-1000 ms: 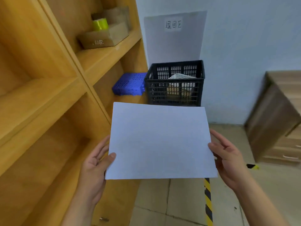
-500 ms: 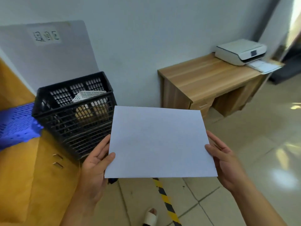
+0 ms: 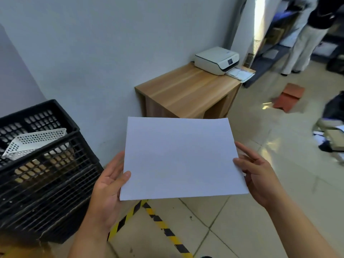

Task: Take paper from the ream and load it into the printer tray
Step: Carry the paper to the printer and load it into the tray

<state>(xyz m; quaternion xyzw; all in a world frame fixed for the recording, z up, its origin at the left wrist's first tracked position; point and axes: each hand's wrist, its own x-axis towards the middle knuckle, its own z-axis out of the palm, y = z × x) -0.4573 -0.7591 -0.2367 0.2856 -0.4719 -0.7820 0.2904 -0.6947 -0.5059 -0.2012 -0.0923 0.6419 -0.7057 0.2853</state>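
Two hands hold up white paper (image 3: 181, 158) in front of the person. It looks like a flat, blank stack, wider than it is tall, held out in the air over the floor.

The left hand (image 3: 108, 185) grips the left edge near the bottom corner. Its thumb lies on top of the paper and its fingers go under it. The right hand (image 3: 258, 174) grips the right edge. Its thumb presses on the top of the paper and its pointer finger sticks out along the side.

The printer (image 3: 216, 60) is white and sits far off, on the far end of a wooden desk (image 3: 188, 92) against the wall. It is well apart from the paper. Some sheets (image 3: 240, 74) lie in front of the printer, at the edge of the desk.

A black crate (image 3: 37, 164) with holes in its sides is at the left, near the left hand. A white basket (image 3: 35, 142) lies tilted inside it.

Yellow and black striped tape (image 3: 162, 226) runs across the tiled floor (image 3: 279, 211) under the paper. A reddish folder (image 3: 288, 96) lies on the floor to the right of the desk. Another person (image 3: 305, 43) in light trousers stands at the top right, far away.
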